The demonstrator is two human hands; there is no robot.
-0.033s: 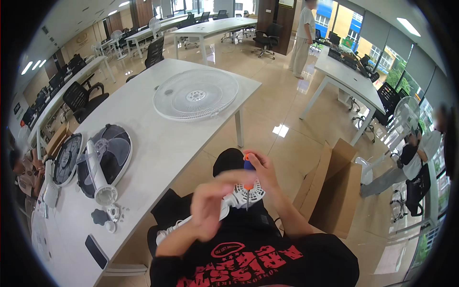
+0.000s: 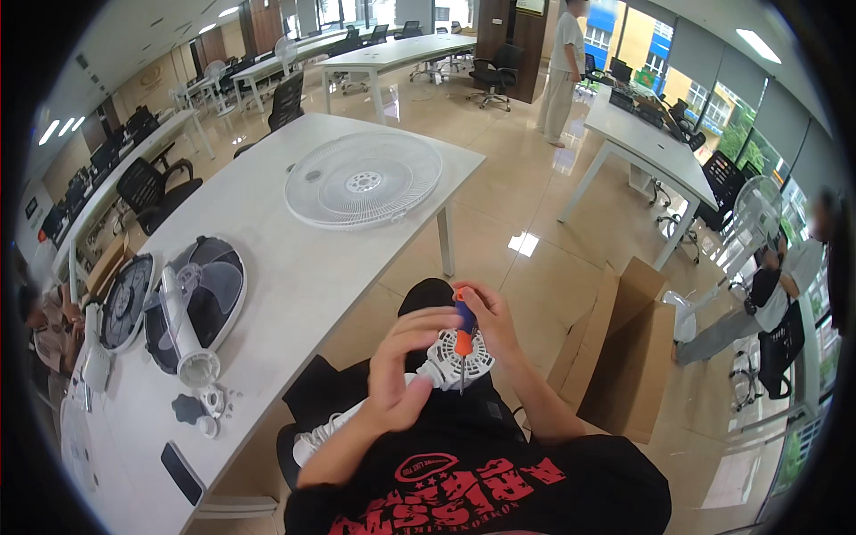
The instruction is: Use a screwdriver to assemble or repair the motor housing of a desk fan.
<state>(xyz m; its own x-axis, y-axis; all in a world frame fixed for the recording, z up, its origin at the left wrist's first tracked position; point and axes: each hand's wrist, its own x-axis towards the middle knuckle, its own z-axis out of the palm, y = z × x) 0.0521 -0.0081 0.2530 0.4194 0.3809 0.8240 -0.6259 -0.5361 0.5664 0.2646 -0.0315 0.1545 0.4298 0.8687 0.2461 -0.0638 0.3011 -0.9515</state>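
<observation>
My right hand [image 2: 489,314] is closed round the top of a screwdriver [image 2: 465,332] with a blue and orange handle. The shaft points down over a white, slotted fan motor housing [image 2: 446,361] on my lap. My left hand [image 2: 399,374] is open beside the housing, its fingers stretched toward the screwdriver handle; whether they touch it I cannot tell. A white part runs on from the housing under my left hand, which hides much of it. The screwdriver's tip is too small to make out against the housing.
The white table [image 2: 294,294] at my left bears a fan grille [image 2: 366,183], a round base with translucent blades and a white tube [image 2: 183,325], small knobs [image 2: 189,408] and a phone [image 2: 182,473]. An open cardboard box [image 2: 615,357] stands at right. Other people are nearby.
My left hand has swung away from in front of the screwdriver handle, and its fingers have straightened. More of the screwdriver and housing now shows. My right hand stays almost in place.
</observation>
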